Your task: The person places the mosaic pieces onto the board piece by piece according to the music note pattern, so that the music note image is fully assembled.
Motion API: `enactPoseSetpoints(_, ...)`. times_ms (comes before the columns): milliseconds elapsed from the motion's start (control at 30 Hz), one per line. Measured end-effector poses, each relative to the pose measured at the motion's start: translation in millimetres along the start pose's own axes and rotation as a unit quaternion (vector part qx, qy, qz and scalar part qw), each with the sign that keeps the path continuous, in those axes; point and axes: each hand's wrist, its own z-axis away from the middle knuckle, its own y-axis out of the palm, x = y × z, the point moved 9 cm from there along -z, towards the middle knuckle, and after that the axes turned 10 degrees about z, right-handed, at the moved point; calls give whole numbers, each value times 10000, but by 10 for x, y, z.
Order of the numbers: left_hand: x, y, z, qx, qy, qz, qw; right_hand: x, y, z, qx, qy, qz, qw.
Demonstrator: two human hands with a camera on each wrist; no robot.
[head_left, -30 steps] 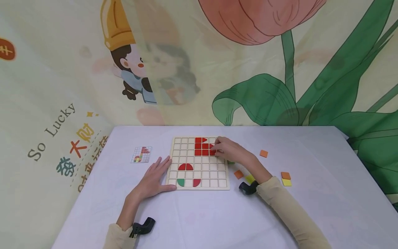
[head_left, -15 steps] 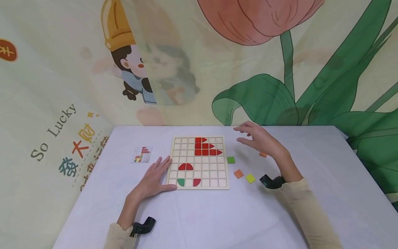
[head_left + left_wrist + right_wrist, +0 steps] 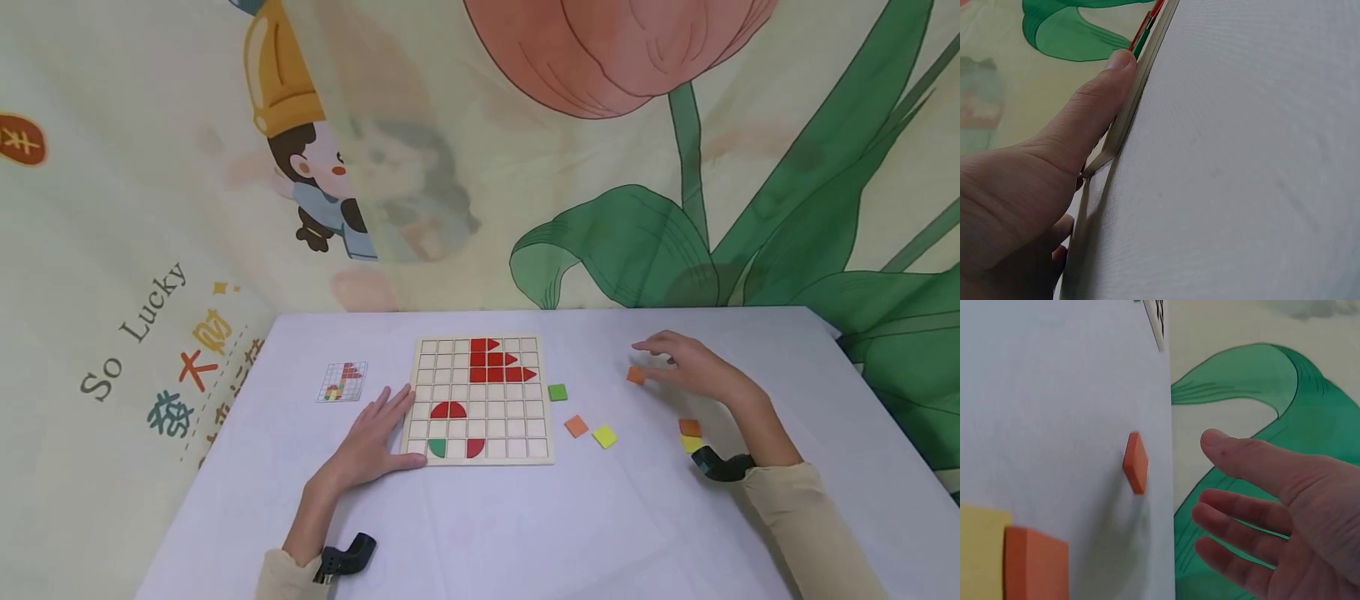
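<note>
Near the farthest orange tile [image 3: 635,375], my right hand [image 3: 693,367] gapes, empty; my straight-fingered left hand [image 3: 366,443] touches the board [image 3: 497,426]. Likely light, stiff: I'd pinch opposite edges.

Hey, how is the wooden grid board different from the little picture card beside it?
The board is much larger than the card. The board carries red pieces and one green piece but no yellow; the card's pattern includes yellow. The left hand touches the board's left edge, while the card is untouched. Both lie on the table and show a grid with red shapes toward the upper right.
</note>
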Motion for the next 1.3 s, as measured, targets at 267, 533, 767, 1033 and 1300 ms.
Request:
enactPoseSetpoints(267,15,-2,41,-50,-25,115,9999,-64,114,-50,58,-93,-54,9999)
enactPoseSetpoints(533,23,-7,37,-28,-14,103,9999,3,188,-87,206,8,37,9998)
enactPoseSetpoints(767,21,-2,36,1,12,81,10000,19,238,-96,278,111,303,9991)
enactPoseSetpoints(1033,18,1,28,-32,18,76,10000,49,250,-98,257,253,741,9966)
enactPoseSetpoints(1300,18,-4,12,-15,34,49,10000,95,235,-109,57,237,772,9967)
